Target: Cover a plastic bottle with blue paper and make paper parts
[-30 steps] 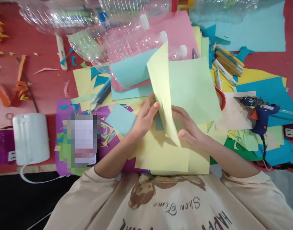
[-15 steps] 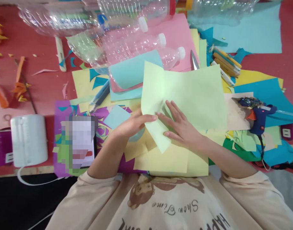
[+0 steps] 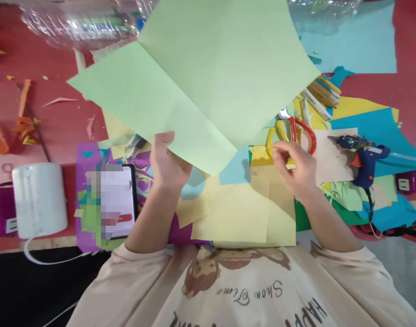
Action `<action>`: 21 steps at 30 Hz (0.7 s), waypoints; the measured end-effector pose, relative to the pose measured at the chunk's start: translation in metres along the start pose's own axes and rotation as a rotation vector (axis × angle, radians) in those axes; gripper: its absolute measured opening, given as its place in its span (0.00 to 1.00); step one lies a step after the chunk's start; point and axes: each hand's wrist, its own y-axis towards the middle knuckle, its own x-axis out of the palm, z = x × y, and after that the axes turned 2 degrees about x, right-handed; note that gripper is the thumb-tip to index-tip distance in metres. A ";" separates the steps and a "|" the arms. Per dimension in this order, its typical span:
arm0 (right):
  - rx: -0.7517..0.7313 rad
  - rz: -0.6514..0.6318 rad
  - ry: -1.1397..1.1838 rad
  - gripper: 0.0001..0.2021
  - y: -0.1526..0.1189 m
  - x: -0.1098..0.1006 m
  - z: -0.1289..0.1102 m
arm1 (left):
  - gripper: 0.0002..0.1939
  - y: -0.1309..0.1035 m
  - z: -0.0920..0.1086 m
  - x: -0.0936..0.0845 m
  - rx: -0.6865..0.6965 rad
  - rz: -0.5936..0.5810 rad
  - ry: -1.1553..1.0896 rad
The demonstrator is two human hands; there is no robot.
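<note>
A large light green sheet of paper [image 3: 228,68] with a diagonal fold crease is raised over the table. My left hand [image 3: 168,165] grips its lower left edge, thumb on top and fingers hidden beneath. Off to the right, my right hand [image 3: 298,170] is apart from the sheet, fingers loosely curled with a gap to the thumb and nothing visible between them. Its fingertips are close to scissors [image 3: 310,134] with red and yellow handles; whether they touch cannot be told. Under the sheet's lower corner lies a light blue paper piece [image 3: 235,170].
A glue gun [image 3: 366,163] lies at the right, beside pens [image 3: 325,93]. At the left are a phone [image 3: 117,200] and a white device [image 3: 40,200] with a cable. Yellow paper [image 3: 235,213] lies before me; plastic bottles [image 3: 81,27] stretch across the back.
The green sheet has been lifted and turned, now showing its crease diagonally. My right hand has let go of it and moved right to the scissors. My left hand moved slightly left.
</note>
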 end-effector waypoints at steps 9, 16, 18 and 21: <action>0.345 -0.258 -0.484 0.30 0.017 -0.015 0.034 | 0.04 -0.001 -0.005 -0.001 -0.131 0.038 -0.060; 0.402 -0.314 -0.486 0.34 0.031 -0.009 0.039 | 0.04 0.002 -0.003 0.000 -0.184 -0.025 -0.152; 0.434 -0.286 -0.451 0.30 0.035 -0.013 0.042 | 0.05 0.002 -0.003 0.000 -0.203 -0.019 -0.152; 0.491 -0.201 -0.227 0.27 0.037 -0.023 0.041 | 0.06 0.002 -0.002 -0.002 -0.203 -0.021 -0.133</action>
